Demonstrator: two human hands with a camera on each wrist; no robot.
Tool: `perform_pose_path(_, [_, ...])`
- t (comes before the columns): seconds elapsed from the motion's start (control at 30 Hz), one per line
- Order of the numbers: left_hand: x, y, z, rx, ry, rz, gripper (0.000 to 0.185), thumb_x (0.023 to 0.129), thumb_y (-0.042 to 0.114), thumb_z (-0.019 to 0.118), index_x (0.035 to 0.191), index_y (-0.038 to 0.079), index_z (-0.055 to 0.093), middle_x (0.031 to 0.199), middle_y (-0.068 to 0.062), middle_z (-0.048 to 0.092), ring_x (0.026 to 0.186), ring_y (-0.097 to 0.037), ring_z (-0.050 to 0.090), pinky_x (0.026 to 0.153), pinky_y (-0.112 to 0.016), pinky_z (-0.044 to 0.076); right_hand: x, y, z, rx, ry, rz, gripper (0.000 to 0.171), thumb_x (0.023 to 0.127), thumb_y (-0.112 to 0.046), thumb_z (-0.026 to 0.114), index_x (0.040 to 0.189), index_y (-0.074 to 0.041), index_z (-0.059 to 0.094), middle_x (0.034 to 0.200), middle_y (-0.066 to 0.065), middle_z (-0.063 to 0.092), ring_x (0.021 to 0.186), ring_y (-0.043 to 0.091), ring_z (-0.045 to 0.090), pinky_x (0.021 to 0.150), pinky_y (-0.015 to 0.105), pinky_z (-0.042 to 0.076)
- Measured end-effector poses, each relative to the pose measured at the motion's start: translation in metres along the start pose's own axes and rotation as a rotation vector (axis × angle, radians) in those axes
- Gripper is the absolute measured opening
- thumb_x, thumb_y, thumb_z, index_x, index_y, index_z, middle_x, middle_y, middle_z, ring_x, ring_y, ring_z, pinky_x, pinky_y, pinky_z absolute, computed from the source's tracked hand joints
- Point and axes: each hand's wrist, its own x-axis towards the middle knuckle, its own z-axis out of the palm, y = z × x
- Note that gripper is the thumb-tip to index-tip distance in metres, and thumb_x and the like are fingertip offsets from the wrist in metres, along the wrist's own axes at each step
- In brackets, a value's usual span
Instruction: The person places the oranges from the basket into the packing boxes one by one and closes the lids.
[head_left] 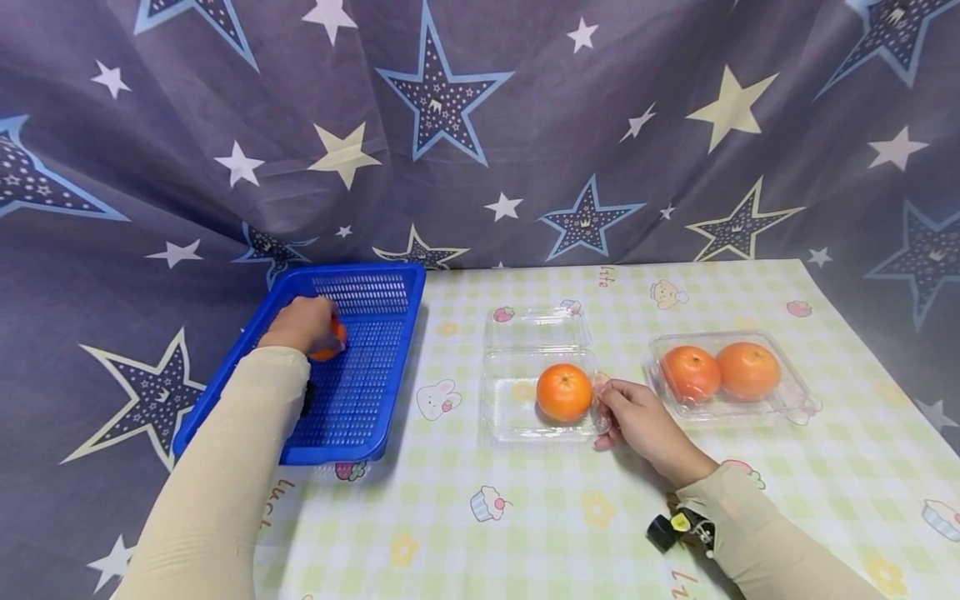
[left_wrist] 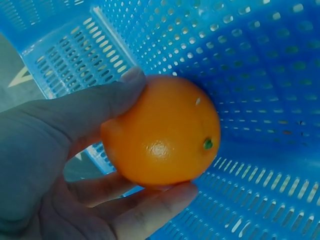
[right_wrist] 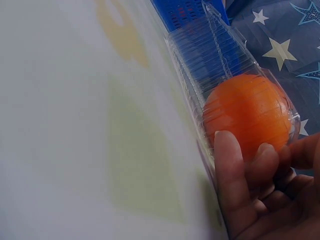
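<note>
Inside the blue basket (head_left: 396,367), my left hand (head_left: 303,325) grips an orange (left_wrist: 165,132), thumb on one side and fingers on the other. The green stem spot of that fruit shows in the left wrist view. My right hand (head_left: 641,423) pinches the right edge of a clear plastic clamshell box (head_left: 510,417) on the table. Its lid (head_left: 536,329) is folded back, away from me. A single orange (head_left: 564,392) sits in the right part of the box, close to my right fingertips (right_wrist: 227,145).
To the right stands a closed clear box (head_left: 787,387) with two oranges (head_left: 748,371) in it. A checked cloth (head_left: 450,533) covers the table, and a starry curtain (head_left: 495,100) hangs behind it. Something dark (head_left: 307,400) shows in the basket beside my left sleeve.
</note>
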Motion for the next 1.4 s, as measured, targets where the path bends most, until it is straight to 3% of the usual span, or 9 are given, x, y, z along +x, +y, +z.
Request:
perform_pose_path(0.27, [-0.003,-0.001,-0.004,0.010,-0.075,-0.013,0.050,0.085,0.018,0.086,0.127,0.003,0.064,0.121,-0.027,0.064,0.101,-0.043,0.059,0.090,-0.062,0.054,-0.001,0.000,0.000,-0.003,-0.002,0.004,0.029,0.108,-0.016,0.041,0.094,0.007,0.053,0.073,0.005,0.048,0.058,0.013,0.050,0.066,0.041,0.063])
perform_pose_path(0.5, [-0.012,0.000,-0.009,-0.067,-0.172,-0.062,0.071,0.084,0.021,0.086,0.140,-0.001,0.050,0.128,-0.029,0.058,0.108,-0.045,0.057,0.093,-0.062,0.054,0.000,0.000,0.000,0.005,-0.009,0.002,0.029,0.108,-0.015,0.041,0.094,0.007,0.053,0.074,0.006,0.048,0.057,0.013,0.050,0.065,0.040,0.063])
perform_pose_path(0.73, [-0.013,-0.001,-0.011,-0.044,-0.249,-0.114,0.063,0.082,0.027,0.088,0.124,-0.005,0.054,0.113,-0.024,0.059,0.099,-0.039,0.058,0.086,-0.049,0.054,0.000,0.000,-0.001,0.007,-0.012,0.000,0.030,0.108,-0.016,0.042,0.095,0.008,0.053,0.075,0.005,0.049,0.057,0.013,0.050,0.066,0.040,0.063])
perform_pose_path(0.9, [-0.015,-0.004,-0.011,-0.055,-0.249,-0.106,0.067,0.078,0.027,0.090,0.123,-0.007,0.054,0.111,-0.024,0.061,0.097,-0.038,0.059,0.088,-0.051,0.054,0.000,0.001,0.000,0.002,-0.004,0.009,0.031,0.109,-0.017,0.041,0.097,0.009,0.053,0.076,0.006,0.049,0.057,0.013,0.050,0.065,0.040,0.063])
perform_pose_path(1.17, [-0.021,-0.008,-0.014,-0.068,-0.200,-0.050,0.059,0.077,0.025,0.090,0.116,-0.006,0.058,0.103,-0.020,0.063,0.089,-0.035,0.060,0.079,-0.044,0.055,0.000,0.000,0.000,-0.005,-0.004,0.006,0.031,0.109,-0.017,0.041,0.096,0.009,0.053,0.075,0.006,0.049,0.057,0.013,0.050,0.066,0.040,0.063])
perform_pose_path(1.4, [-0.021,-0.005,-0.016,-0.064,-0.177,-0.053,0.073,0.077,0.029,0.089,0.126,-0.008,0.050,0.114,-0.026,0.061,0.096,-0.039,0.060,0.090,-0.057,0.056,0.000,0.001,-0.001,-0.010,-0.005,0.008,0.031,0.109,-0.018,0.041,0.096,0.008,0.053,0.077,0.006,0.049,0.058,0.013,0.051,0.066,0.040,0.063])
